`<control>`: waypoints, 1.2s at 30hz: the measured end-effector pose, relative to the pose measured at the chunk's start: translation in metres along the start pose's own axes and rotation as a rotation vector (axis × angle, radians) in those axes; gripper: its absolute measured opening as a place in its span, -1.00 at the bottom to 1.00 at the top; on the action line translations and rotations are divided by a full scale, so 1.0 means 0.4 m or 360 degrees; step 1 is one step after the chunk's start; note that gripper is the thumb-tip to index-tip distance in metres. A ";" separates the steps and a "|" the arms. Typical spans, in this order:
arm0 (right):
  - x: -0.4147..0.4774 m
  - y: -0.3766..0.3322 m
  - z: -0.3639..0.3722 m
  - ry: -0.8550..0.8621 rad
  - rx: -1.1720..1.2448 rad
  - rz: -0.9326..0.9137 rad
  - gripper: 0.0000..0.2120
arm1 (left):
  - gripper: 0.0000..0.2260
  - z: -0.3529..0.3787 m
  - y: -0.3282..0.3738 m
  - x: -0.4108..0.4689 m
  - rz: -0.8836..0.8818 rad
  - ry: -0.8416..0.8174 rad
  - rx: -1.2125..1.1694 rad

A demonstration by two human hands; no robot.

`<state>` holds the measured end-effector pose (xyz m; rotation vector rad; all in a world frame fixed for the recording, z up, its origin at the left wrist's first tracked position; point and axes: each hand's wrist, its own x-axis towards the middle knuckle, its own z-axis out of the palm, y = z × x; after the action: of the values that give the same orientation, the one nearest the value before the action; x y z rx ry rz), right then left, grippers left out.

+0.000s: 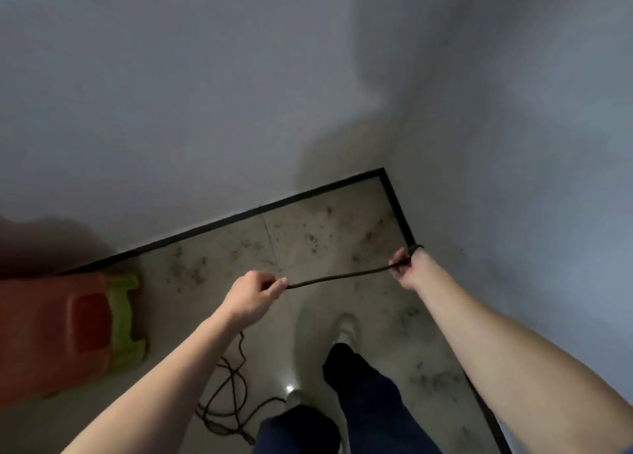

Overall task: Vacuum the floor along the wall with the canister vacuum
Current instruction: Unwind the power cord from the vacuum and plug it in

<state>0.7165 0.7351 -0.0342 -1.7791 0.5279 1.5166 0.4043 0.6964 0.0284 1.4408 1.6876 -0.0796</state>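
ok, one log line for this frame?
left hand: grips cord | right hand: grips cord | cord: stretched between hands, slack on floor | debris: near corner | vacuum: not in view

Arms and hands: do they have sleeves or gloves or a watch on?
No gloves and no watch. The left arm and right arm are bare all the way to the picture's edge, so no sleeves show. The left hand and right hand are bare too; I see no rings, though the picture is a bit blurry.
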 end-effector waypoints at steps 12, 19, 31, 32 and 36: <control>0.494 -0.134 -0.225 0.0250 0.0449 -0.0040 -0.78 | -0.84 0.372 0.073 0.440 0.0267 -0.0343 0.0281; 0.709 -0.170 -0.271 0.0301 0.0583 -0.0170 -0.75 | -0.83 0.611 0.085 0.601 0.0357 -0.0462 0.0311; 0.769 -0.165 -0.265 0.0359 0.0827 -0.0288 -0.83 | -0.90 0.709 0.097 0.679 0.0403 -0.0718 0.0603; 0.768 -0.169 -0.262 0.0380 0.0849 -0.0281 -0.86 | -0.91 0.708 0.098 0.685 0.0410 -0.0716 0.0622; 0.769 -0.200 -0.257 0.0445 0.0918 -0.0213 -0.92 | -0.90 0.706 0.101 0.697 0.0453 -0.0720 0.0633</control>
<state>0.9100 0.7556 -0.3059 -1.5284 0.8652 0.9015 0.6176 0.7641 -0.3019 1.7805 1.1247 -0.5664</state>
